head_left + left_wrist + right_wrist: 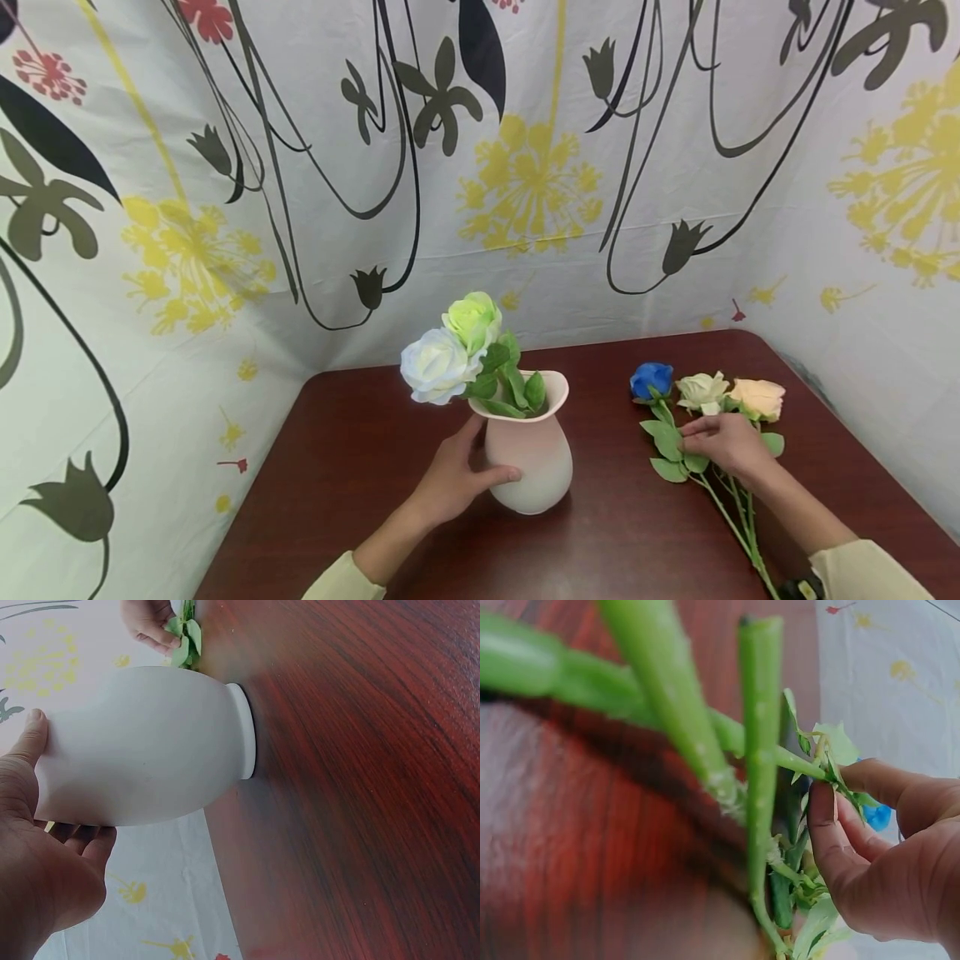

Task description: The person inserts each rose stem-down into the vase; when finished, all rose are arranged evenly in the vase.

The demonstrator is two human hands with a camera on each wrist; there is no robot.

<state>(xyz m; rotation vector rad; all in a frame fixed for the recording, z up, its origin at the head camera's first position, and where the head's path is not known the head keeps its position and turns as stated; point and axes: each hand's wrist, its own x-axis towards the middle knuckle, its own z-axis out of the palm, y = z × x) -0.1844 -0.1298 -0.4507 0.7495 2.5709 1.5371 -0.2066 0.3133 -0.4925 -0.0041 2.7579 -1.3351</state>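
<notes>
One smooth, pale, round-bellied vase (536, 456) flares at the top.

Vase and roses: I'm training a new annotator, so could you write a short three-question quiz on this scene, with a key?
1. How many roses stand in the vase?
2. True or false: the left-hand grip holds the vase.
3. The right-hand grip pinches:
A) the vase's rim
B) a leafy stem
C) the blue rose's petals

Key: 1. Two, one yellow-green and one bluish white. 2. True. 3. B.
</notes>
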